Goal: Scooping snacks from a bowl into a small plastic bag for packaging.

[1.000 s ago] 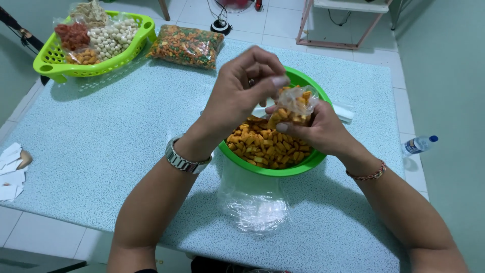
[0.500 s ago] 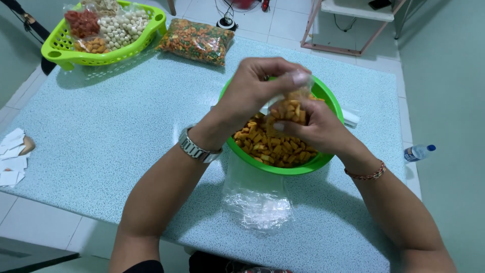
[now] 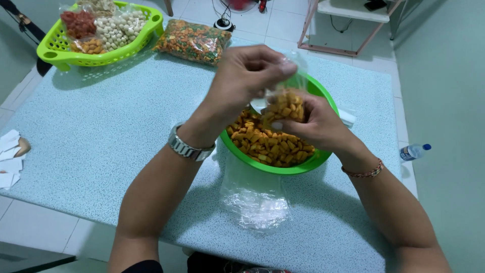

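1. left hand (image 3: 250, 71): raised above the bowl, fingers pinched together on the loose top of a small clear bag (image 3: 285, 103); a metal watch (image 3: 189, 146) sits on the wrist.
2. right hand (image 3: 316, 126): cupped beneath and behind the same bag, fingers wrapped around its filled lower part; a thin braided bracelet (image 3: 365, 172) is on the wrist.
3. small clear bag: held upright between both hands, just above the bowl's far half, its lower part packed with orange snack pieces, its neck gathered but with no knot or seal visible.
4. green bowl (image 3: 303, 169): on the table under the hands, holding many loose orange snack pieces (image 3: 262, 144); by the look of it, much remains unbagged.
5. stack of empty clear bags (image 3: 252, 199): lying flat on the table, just in front of the bowl, nearest the person.
6. speckled pale-blue table (image 3: 111, 136): bears all of the above.
7. large bag of mixed orange and green snacks (image 3: 192, 40): far side of the table.
8. green basket (image 3: 50, 50): far left corner, holding several filled snack packets.
9. plastic bottle (image 3: 414, 150): on the floor to the right.
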